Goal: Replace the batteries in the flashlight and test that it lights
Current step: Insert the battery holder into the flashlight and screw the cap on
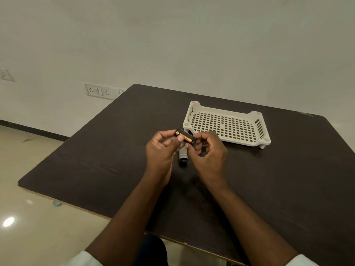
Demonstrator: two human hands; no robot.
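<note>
1. Nearest the camera, both forearms reach out over the dark table [99, 150] and meet above its middle.
2. The left hand [160, 150] grips the black battery holder [186, 137] from the left, fingers curled behind it and the thumb pressed on the copper-topped battery [182, 136] seated in its upper slot.
3. The right hand [208, 152] pinches the holder's right end with curled fingertips; whether it also holds a loose cell cannot be told.
4. The holder's long axis runs from upper left down to lower right, so both hands sit at its ends and neither is nearer.
5. Just below the hands the flashlight body [183, 155] lies on the table, its open end facing the person, long axis running away from them. The holder likely must be turned to that axis before it slides in.
6. Farther right sits a white perforated tray [194, 107].
</note>
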